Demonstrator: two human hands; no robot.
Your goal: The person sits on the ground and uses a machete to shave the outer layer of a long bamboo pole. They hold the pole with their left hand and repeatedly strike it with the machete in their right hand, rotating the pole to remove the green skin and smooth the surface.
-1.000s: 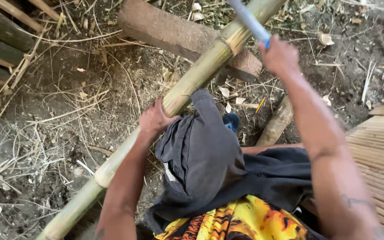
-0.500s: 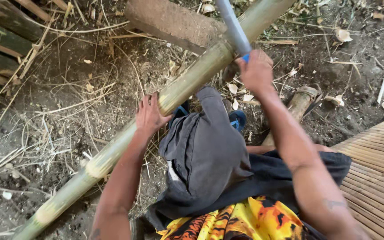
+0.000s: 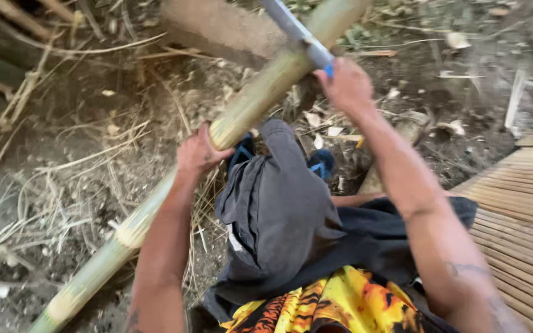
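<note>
A long green-yellow bamboo pole (image 3: 260,95) runs diagonally from the lower left to the top right, resting over my raised knee in dark shorts (image 3: 282,203). My left hand (image 3: 198,151) grips the pole just left of the knee. My right hand (image 3: 347,86) is closed around the blue handle of a long blade (image 3: 288,24), whose flat metal lies across the pole near the top of the view. The blade's tip is cut off by the frame edge.
A thick brown log (image 3: 223,28) lies behind the pole. Dry straw and split bamboo strips (image 3: 44,185) litter the dirt on the left. A slatted bamboo platform (image 3: 519,209) is at the right. Blue sandals (image 3: 322,163) show by my foot.
My right hand has brought the blade down and left, from raised above the pole to lying across it. My left hand has stayed on the pole. The view has shifted.
</note>
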